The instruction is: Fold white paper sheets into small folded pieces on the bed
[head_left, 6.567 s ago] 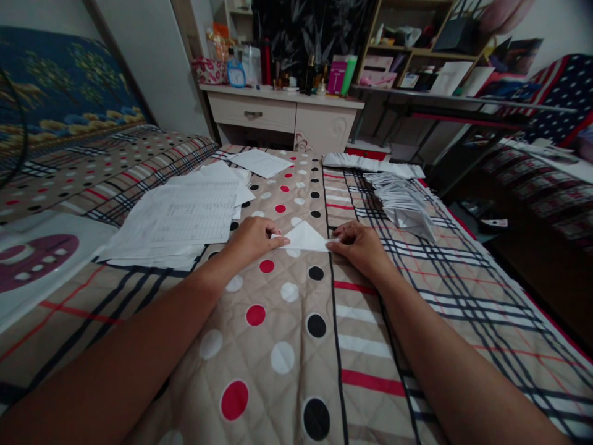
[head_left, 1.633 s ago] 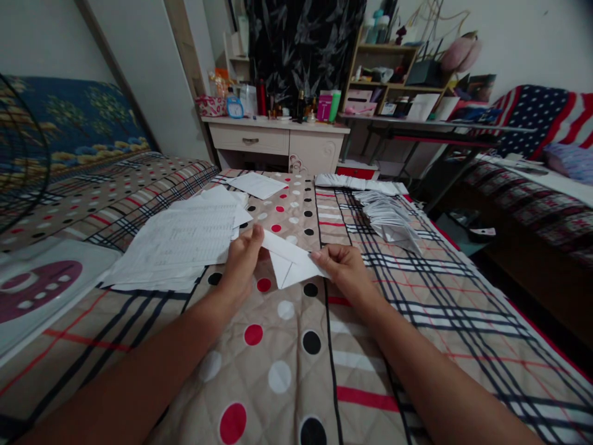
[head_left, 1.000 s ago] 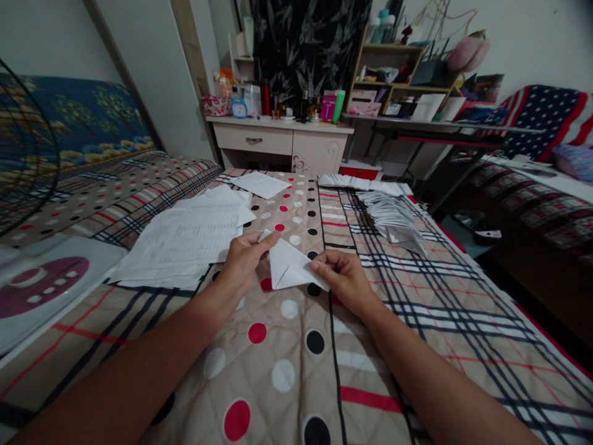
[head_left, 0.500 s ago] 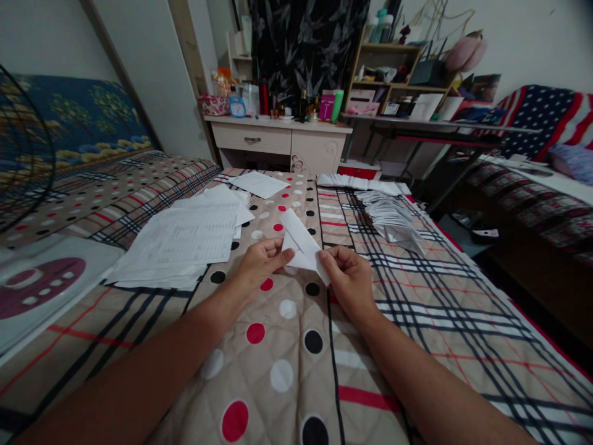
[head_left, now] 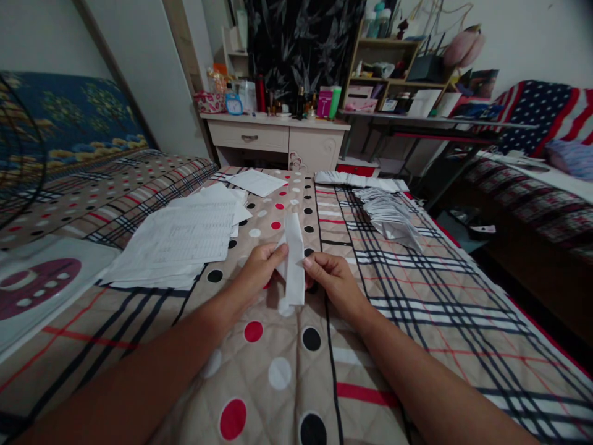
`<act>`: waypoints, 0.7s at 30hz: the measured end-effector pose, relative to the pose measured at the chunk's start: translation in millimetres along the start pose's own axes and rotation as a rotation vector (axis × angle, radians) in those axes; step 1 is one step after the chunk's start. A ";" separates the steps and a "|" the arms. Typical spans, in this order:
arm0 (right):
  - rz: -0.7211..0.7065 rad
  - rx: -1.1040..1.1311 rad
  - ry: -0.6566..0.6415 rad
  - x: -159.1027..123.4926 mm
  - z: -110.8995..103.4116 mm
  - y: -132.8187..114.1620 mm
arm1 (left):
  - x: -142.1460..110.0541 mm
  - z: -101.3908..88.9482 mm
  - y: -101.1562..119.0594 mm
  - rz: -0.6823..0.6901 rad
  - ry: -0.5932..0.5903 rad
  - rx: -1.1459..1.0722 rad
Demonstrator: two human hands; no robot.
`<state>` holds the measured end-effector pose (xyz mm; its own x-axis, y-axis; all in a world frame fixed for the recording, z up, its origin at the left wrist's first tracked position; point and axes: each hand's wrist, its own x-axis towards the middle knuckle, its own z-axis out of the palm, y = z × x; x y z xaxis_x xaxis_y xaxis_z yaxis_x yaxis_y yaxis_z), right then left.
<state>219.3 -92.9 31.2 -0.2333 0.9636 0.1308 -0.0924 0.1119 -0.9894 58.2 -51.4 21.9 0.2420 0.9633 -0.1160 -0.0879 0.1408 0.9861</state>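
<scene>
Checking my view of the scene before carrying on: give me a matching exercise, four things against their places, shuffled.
Things:
1. small blue clock
2. folded white paper strip
3. loose white sheets with printed lines
4. fanned row of folded white papers

Places:
A. patterned bedspread, right side
B. top of the white wooden dresser
C. between left hand and right hand
D. bedspread, left side

Pairs: 1-B, 2-C, 3-D, 4-A

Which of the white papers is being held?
The folded paper between the left hand and right hand; the printed sheets and fanned folded pieces lie on the bedspread.
</scene>
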 end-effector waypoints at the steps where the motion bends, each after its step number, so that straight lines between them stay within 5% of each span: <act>1: -0.002 0.007 0.004 0.4 -0.3 0.8 | -0.2 0.7 -0.6 0.007 -0.003 0.006; 21: 0.038 0.029 0.001 -0.8 -1.7 -0.4 | -1.8 5.1 -3.6 0.091 0.010 0.120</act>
<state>221.1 -93.3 31.5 -0.2363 0.9672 0.0935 -0.1116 0.0686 -0.9914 63.1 -54.8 19.1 0.2284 0.9732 -0.0258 0.0070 0.0249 0.9997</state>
